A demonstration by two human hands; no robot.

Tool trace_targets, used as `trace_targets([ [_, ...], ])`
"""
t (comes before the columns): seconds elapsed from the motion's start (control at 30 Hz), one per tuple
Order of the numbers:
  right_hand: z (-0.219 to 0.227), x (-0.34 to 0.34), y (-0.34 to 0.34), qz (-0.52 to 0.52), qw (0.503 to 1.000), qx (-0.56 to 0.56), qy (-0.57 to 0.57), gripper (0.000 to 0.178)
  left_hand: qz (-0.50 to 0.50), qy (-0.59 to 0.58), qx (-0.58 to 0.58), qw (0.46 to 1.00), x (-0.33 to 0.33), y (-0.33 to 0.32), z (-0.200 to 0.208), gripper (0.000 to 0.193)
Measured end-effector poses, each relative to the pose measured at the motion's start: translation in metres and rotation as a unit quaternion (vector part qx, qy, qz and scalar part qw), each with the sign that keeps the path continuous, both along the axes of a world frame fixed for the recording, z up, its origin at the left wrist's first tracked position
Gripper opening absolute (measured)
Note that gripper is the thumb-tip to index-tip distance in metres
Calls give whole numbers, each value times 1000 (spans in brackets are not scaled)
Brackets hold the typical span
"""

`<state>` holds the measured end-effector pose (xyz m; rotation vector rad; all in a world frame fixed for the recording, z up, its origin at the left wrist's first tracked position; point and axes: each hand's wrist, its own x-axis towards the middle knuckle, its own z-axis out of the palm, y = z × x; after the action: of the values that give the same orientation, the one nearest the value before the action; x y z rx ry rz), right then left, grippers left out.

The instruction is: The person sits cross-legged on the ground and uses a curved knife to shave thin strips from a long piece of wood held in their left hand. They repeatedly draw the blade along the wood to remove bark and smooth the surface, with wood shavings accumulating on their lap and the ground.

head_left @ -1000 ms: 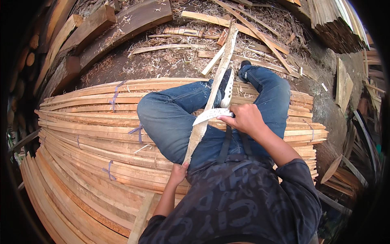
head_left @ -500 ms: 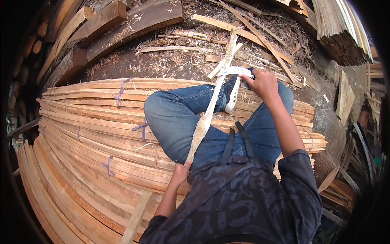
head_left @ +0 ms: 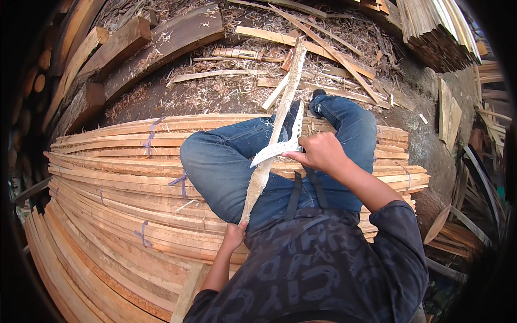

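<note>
- Person sits on a stack of bundled wooden slats point(head_left: 107, 204), legs in blue jeans point(head_left: 226, 161) stretched toward the far side.
- Left hand point(head_left: 234, 237) is clamped around the near end of a long thin wood strip point(head_left: 272, 145), close against the body, fingers wrapped tight.
- The wood strip runs from that hand up across the lap and out past the knees; its far end sits over the shavings on the ground point(head_left: 215, 91).
- Right hand point(head_left: 320, 153) is closed around the handle of a knife point(head_left: 274, 152), with the pale curved blade pointing left and lying across the strip about mid-length.
- Blade touches the strip's right edge; can't tell how deep it bites.
- Strip looks light, narrow, a bit springy; probably flexes if held only at one end, so bracing it on the thigh makes sense.
- Surface is rough with splintery edges, so grip the flat faces near the end, well away from the blade.
- Knife looks sharp and fairly light; hold by the handle only.
- Heavy timber beams point(head_left: 161, 43) lie far left, more slat stacks point(head_left: 436, 32) far right, loose offcuts around.
</note>
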<state>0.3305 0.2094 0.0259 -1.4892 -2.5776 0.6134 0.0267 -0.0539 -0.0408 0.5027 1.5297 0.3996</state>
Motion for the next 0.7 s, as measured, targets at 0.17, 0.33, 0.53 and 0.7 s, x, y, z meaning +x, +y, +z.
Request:
trace_targets([
  [0.17,-22,15,51,-145,979,138,20,66,16,37,2,999,4,5,7,55],
  [0.33,-32,0,39,-164,981,90,49,64,31,19,-15,999,2,-7,-3,54],
  [0.53,-18,17,29,35,992,117,25,60,42,-6,-25,999,0,-1,-3,54],
  [0.7,-24,17,20,62,991,109,37,61,31,5,-24,999,9,10,11,51],
])
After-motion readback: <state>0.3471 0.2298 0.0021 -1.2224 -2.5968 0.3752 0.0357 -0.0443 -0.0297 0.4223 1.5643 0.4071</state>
